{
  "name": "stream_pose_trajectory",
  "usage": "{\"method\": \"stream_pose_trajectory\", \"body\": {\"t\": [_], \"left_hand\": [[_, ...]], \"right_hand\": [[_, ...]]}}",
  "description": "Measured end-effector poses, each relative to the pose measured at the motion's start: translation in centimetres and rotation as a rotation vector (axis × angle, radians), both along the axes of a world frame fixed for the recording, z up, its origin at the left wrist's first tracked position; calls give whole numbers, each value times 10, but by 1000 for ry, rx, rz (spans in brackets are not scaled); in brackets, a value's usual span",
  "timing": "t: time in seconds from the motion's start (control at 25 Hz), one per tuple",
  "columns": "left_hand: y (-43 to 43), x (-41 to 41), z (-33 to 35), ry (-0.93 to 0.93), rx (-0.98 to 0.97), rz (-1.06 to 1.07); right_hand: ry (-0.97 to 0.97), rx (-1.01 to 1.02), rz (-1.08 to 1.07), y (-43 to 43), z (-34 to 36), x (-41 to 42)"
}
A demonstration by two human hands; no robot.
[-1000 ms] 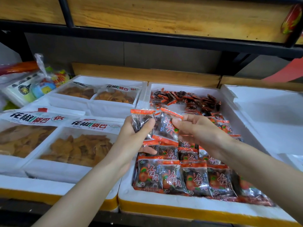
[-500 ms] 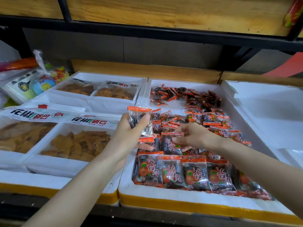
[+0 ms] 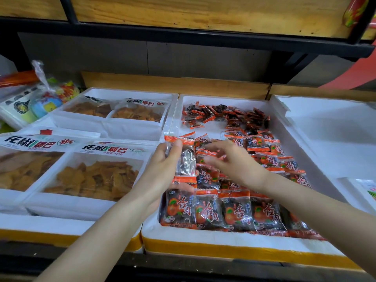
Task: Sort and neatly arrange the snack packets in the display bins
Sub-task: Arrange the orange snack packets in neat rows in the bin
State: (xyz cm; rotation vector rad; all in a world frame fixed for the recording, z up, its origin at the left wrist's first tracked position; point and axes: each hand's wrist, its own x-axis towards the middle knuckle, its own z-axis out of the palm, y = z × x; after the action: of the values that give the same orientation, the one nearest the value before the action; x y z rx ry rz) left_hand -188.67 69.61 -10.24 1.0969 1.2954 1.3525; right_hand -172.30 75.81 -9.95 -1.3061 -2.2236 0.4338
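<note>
Stack of dried-fruit packets (image 3: 186,159) gripped upright in left hand (image 3: 162,171), above white foam bin (image 3: 203,234). Right hand (image 3: 238,163) blurred over loose packets (image 3: 262,143); fingers curved, hold cannot be told. Next packet best taken label-up, seams aligned, laid behind front row (image 3: 223,210).

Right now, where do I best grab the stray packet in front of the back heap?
Pinch the stray packet by its orange sealed end, from above at the front: it lies flat beside the back heap, bare foam before it.
</note>
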Motion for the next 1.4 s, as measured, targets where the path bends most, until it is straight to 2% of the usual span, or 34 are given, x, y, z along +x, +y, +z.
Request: {"method": "stream_pose_trajectory", "body": {"t": [0.08, 0.12, 0.16, 0.24, 0.32, 0.4, 0.48, 0.6, 0.76, 0.92, 1.12, 1.28, 1.4], "left_hand": [[0, 4, -1, 0, 12, -16], [1, 7, -1, -12, 21, -9], [-1, 12, 0, -16, 25, -5], [4, 21, -2, -5, 25, 25], [9, 26, -3, -124, -25, 5], [12, 30, -2, -299, -106, -56], [9, 32, 0, -356, -95, -83], [2, 35, 1, -239, 1, -55], [-1, 33, 5, -23, 81, -75], [-5, 33, 9, 75, 133, -80], [-1, 30, 12, 108, 137, -31], [2, 28, 11, 135, 134, -15], [3, 28, 11, 145, 126, -17]], "right_hand": [[360, -168, 73, -16, 11, -9], [443, -241, 93, -25, 14, -13], [437, -232, 94, -32, 13, -16], [289, -48, 85, -44, 8, -19], [167, 76, 124, -51, 6, -21], [108, 71, 141, -54, 6, -19], [103, 78, 139, -52, 4, -14], [130, 64, 126, -50, 3, -6], [476, -186, 49, -44, 5, 6], [582, -347, -30, -35, 14, 28], [509, -325, -133, -11, 31, 61], [250, -366, -184, 3, 17, 65], [258, -483, -152, 3, 7, 53]]}}
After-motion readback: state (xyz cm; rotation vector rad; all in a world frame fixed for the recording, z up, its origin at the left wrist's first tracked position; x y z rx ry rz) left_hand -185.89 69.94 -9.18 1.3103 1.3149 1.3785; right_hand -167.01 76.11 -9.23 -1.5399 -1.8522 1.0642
